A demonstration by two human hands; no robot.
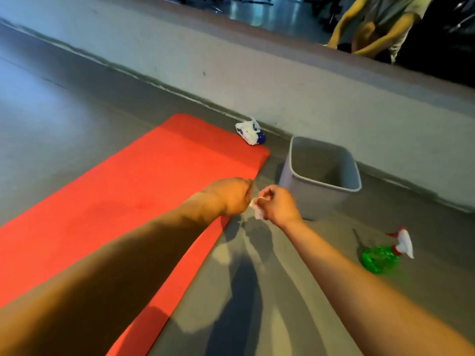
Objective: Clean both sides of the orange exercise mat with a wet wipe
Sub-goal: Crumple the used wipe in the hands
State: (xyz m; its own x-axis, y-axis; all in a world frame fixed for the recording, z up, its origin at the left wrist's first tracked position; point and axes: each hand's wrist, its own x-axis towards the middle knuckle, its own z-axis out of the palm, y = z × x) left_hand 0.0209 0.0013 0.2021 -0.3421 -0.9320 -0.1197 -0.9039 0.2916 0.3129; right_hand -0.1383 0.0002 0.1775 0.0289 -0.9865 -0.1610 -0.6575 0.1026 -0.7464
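Note:
The orange exercise mat (pixel 144 191) lies flat on the grey floor, running from the lower left toward the wall. Both my arms reach out over its right edge. My right hand (pixel 279 205) pinches a small crumpled white wet wipe (pixel 257 210). My left hand (pixel 232 196) is curled into a fist right beside it, fingers at the wipe's edge; whether it grips the wipe is hard to tell. A white and blue pack of wet wipes (pixel 249 131) lies at the mat's far corner, by the wall.
A grey waste bin (pixel 321 181) stands open just right of the mat's far end. A green spray bottle (pixel 385 254) with a white and red trigger lies on the floor at the right. A low grey wall (pixel 257 73) runs behind; a mirror above it shows a person.

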